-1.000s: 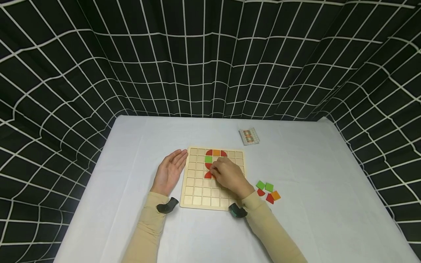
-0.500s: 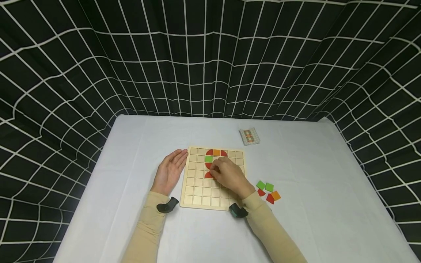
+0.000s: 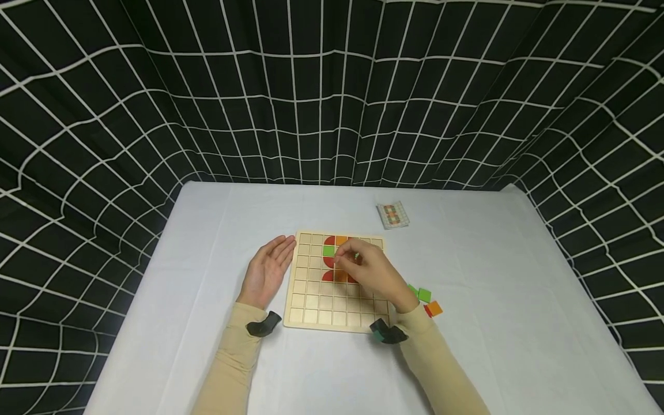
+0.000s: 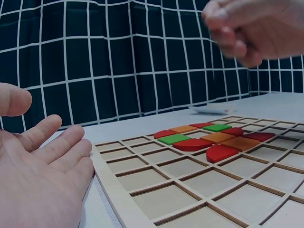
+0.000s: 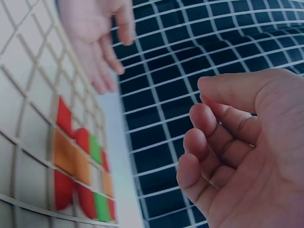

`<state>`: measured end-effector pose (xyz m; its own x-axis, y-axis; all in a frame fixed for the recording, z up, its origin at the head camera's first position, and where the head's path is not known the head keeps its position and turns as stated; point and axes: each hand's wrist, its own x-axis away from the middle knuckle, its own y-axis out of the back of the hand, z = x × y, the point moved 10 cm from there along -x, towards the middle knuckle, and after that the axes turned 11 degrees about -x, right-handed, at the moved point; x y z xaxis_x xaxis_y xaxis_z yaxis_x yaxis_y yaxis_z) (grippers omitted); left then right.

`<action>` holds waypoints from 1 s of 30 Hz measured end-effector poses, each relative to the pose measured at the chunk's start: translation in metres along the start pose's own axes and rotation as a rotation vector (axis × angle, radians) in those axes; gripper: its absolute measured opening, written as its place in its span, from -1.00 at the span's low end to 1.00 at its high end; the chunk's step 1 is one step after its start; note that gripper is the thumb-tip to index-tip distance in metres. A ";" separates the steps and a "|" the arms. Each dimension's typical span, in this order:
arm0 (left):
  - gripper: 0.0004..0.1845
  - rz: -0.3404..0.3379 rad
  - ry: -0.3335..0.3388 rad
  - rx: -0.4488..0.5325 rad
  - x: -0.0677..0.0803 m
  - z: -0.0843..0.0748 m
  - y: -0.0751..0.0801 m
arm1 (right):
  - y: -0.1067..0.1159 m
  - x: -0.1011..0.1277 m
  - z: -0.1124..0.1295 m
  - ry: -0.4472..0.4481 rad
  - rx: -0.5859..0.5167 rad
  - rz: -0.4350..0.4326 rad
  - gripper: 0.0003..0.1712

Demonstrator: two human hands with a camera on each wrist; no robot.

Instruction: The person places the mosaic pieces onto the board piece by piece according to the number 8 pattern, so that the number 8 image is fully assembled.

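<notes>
A wooden grid board (image 3: 312,302) lies on the table with flat red, orange and green tiles set in its cells. Palm up, my left hand (image 3: 266,273) rests on the cloth, its fingers straight along the board's left edge. Above the tiles hovers my right hand (image 3: 369,270), lifted clear of the board. In the right wrist view its fingers (image 5: 202,142) are loosely curled, with no tile showing between thumb and fingertips. A green tile (image 4: 174,138) and a red rounded tile (image 4: 222,153) sit in cells in the left wrist view. In the head view the right hand covers part of the pattern.
Right of the board lie loose tiles, among them a green square (image 3: 425,295) and an orange square (image 3: 436,308); the right forearm partly hides this group. A small stack of pattern cards (image 3: 393,215) lies behind the board. Black curtains (image 3: 332,115) with white grid lines enclose the table.
My right hand has risen off the board and shifted slightly right; its fingertips have left the tiles. The left hand has stayed put.
</notes>
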<state>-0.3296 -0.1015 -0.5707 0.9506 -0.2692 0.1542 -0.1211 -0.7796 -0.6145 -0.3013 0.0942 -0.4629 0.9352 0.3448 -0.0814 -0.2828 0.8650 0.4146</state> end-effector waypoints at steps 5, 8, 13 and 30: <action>-0.42 -0.006 -0.002 0.011 0.000 0.000 0.002 | 0.017 0.007 0.015 0.041 0.024 -0.018 -0.96; -0.41 -0.004 -0.001 0.012 0.000 0.001 0.002 | 0.029 0.012 0.020 0.049 0.046 -0.029 -0.96; -0.41 -0.004 -0.002 0.012 0.000 0.001 0.002 | 0.053 0.021 0.022 0.037 0.096 -0.077 -0.96; -0.42 -0.005 0.001 0.032 -0.001 0.001 0.001 | 0.106 0.044 -0.008 -0.134 0.277 -0.100 -0.93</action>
<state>-0.3301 -0.1010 -0.5722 0.9510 -0.2661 0.1576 -0.1076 -0.7625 -0.6380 -0.2919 0.2037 -0.4298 0.9804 0.1959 -0.0214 -0.1366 0.7539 0.6426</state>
